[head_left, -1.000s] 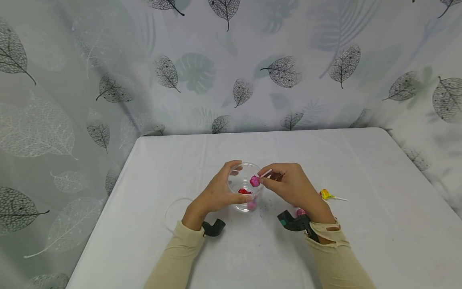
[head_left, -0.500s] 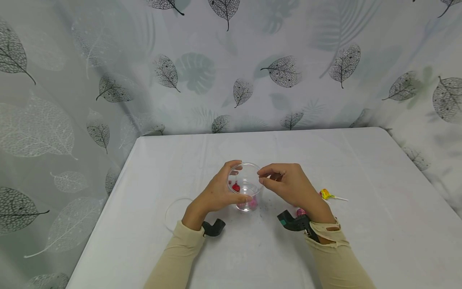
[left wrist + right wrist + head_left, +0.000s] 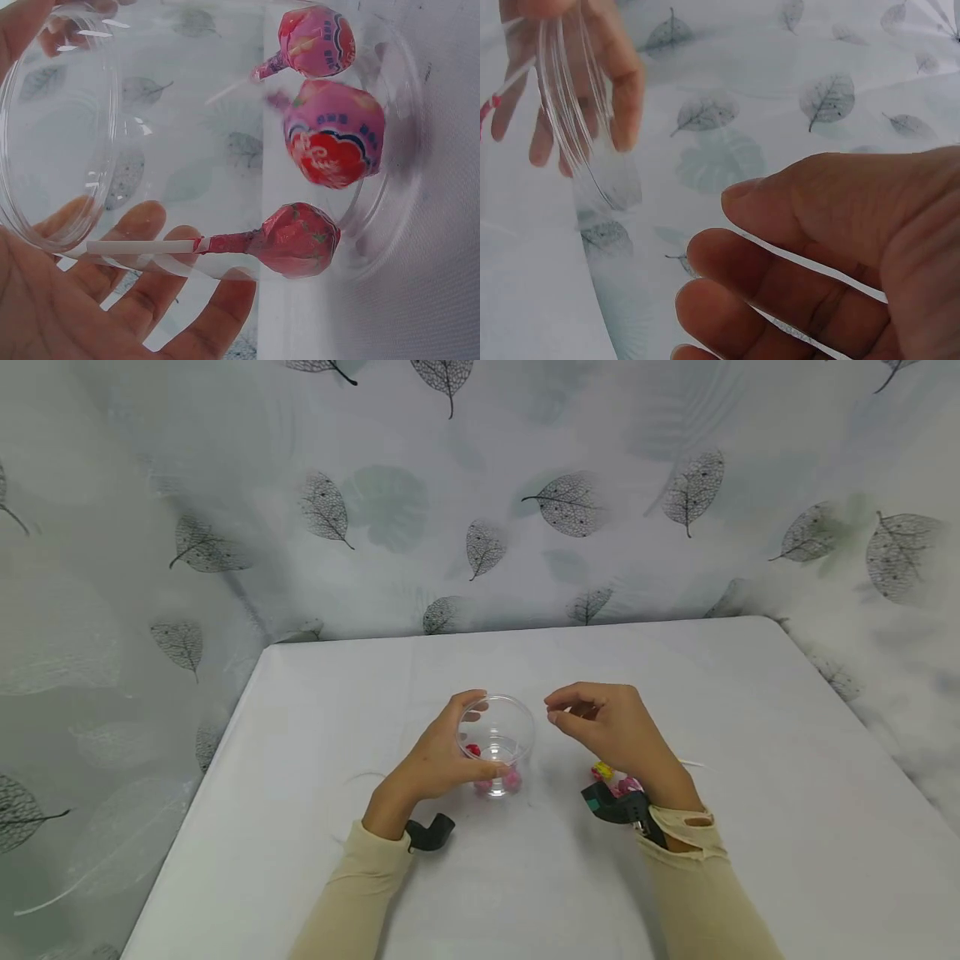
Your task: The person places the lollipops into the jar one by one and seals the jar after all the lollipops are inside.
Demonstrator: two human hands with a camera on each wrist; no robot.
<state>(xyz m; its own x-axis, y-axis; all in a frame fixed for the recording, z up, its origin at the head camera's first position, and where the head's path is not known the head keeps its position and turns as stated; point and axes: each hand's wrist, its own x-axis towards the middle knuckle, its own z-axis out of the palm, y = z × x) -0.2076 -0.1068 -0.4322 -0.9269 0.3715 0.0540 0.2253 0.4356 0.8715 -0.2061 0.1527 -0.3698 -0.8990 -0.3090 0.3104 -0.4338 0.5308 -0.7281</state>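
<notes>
My left hand [image 3: 420, 768] grips a clear plastic jar [image 3: 497, 714], thumb on the near side and fingers round the far side. The jar stands on the white table, its round mouth uncovered. Three wrapped lollipops show inside in the left wrist view: a red lollipop [image 3: 296, 241] with its white stick toward the mouth, a pink-and-red lollipop [image 3: 334, 139] and another pink lollipop [image 3: 319, 41] beyond. Just right of the rim, my right hand [image 3: 611, 722] hovers with loosely bent fingers, nothing between thumb and fingertips.
Beside my right wrist lie a yellow lollipop [image 3: 602, 771] and a pink lollipop [image 3: 627, 786], partly covered by the wrist camera. A faint clear ring [image 3: 365, 775] rests left of the jar. Leaf-patterned curtain [image 3: 525, 577] borders the table [image 3: 487, 893].
A pink lollipop held by my right hand over the jar mouth has been let go into it. That hand has since drawn back right from the rim. The head view has shifted slightly.
</notes>
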